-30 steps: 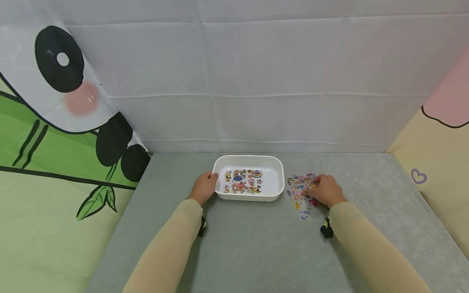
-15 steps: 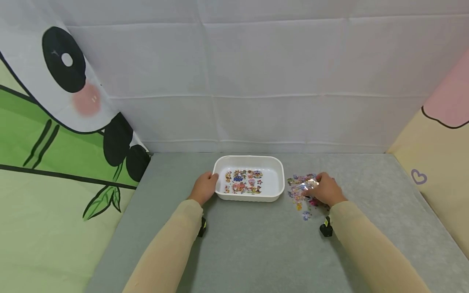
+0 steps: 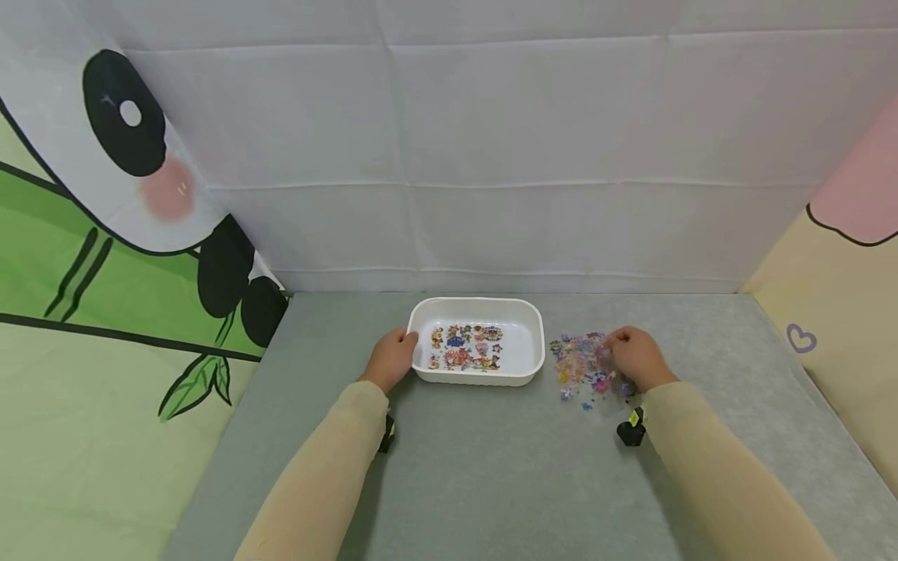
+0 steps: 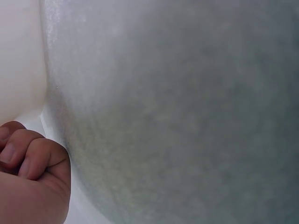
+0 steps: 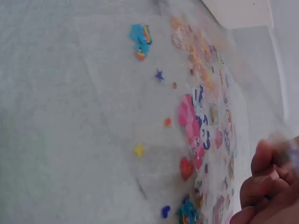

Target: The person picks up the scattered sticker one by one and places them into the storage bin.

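My left hand (image 3: 389,361) holds the left rim of a white plastic tray (image 3: 522,351), fingers curled against its side in the left wrist view. Flat on the tray's bottom lies a sheet of cartoon stickers (image 3: 457,357). To the tray's right, clear sticker sheets (image 3: 577,366) overlap on the table, printed with small colourful figures, stars and hearts. My right hand (image 3: 640,358) pinches a clear sheet at their right side. Up close in the right wrist view, a pink pony sticker (image 5: 190,128) shows on the see-through film, and the curled fingers (image 5: 261,186) are partly blurred.
A grey tabletop (image 3: 491,467) carries everything. Behind it hangs a creased white cloth (image 3: 505,156). Printed cloths stand along the left side (image 3: 84,421) and the right side (image 3: 842,327). A black wrist camera (image 3: 631,430) hangs beneath the right sleeve.
My right hand has shifted slightly right and back from over the sheets. A shiny, lifted sheet half a second ago now looks flatter. The left hand and tray have not moved.
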